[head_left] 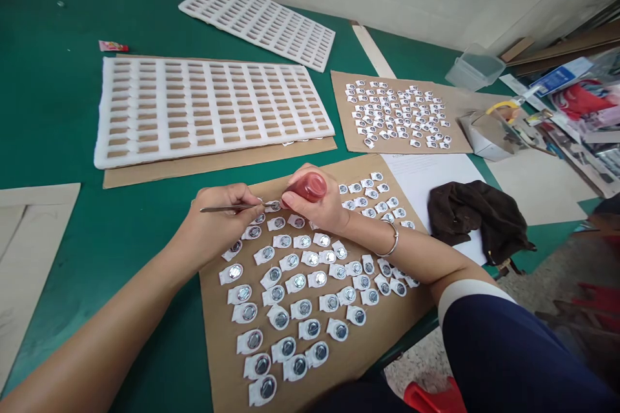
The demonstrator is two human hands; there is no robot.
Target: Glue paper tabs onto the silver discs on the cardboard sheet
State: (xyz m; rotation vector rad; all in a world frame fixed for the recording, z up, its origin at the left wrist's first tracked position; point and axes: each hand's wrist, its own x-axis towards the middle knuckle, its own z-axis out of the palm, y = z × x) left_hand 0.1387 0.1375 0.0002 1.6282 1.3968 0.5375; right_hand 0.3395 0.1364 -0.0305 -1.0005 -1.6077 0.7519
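Note:
My left hand (223, 222) pinches a pair of thin metal tweezers (220, 208), whose tip reaches a small white piece with a round silver disc (274, 205). Closed around a red squeeze bottle (310, 187), my right hand (322, 206) tilts it toward that same piece; the nozzle is hidden by my fingers. Both hands are over the far part of a brown cardboard sheet (220, 361). Many similar white pieces with silver discs (296, 282) lie spread across this sheet.
Behind my hands lies a white slotted foam tray (213, 103) on cardboard, with another foam tray (261, 19) farther back. A second cardboard sheet (411, 144) carries more pieces. To the right are brown cloth (475, 216), paper (421, 171), a clear container (475, 68) and yellow-handled scissors (504, 105).

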